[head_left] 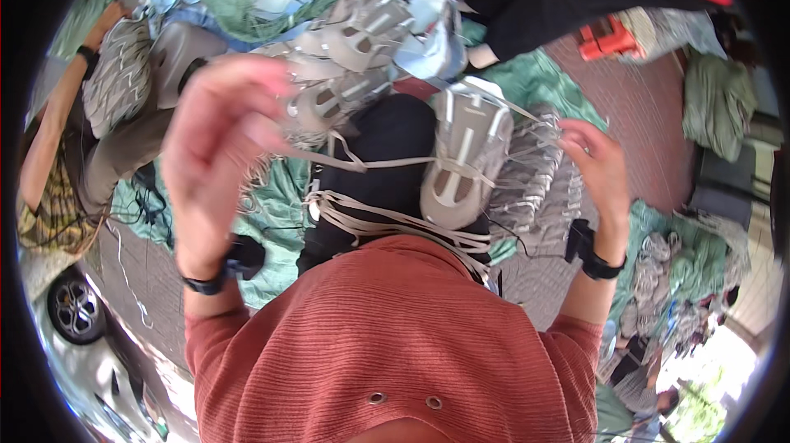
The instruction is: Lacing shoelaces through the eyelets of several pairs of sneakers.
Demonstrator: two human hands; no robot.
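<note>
A beige and grey shoe upper [469, 134] with pale trim lies upright on my dark-trousered leg. A flat beige shoelace [395, 164] crosses it and stretches leftward to my left hand [226, 126], which is raised and blurred, its fingers curled around the lace. To the right of the upper, my right hand [594, 155] pinches another stretch of lace between thumb and fingers. Across my lap hangs a bundle of loose beige laces [370, 211]. More beige uppers [354, 40] are piled beyond my knee.
A row of laced grey uppers [535, 171] lies right of my leg. Green sheeting [276, 233] covers parts of the paving. At left sits another person with a bare arm [58, 130] beside a stack of uppers; dark-trousered legs [568, 7] are at the far right. A car wheel [76, 306] shows lower left.
</note>
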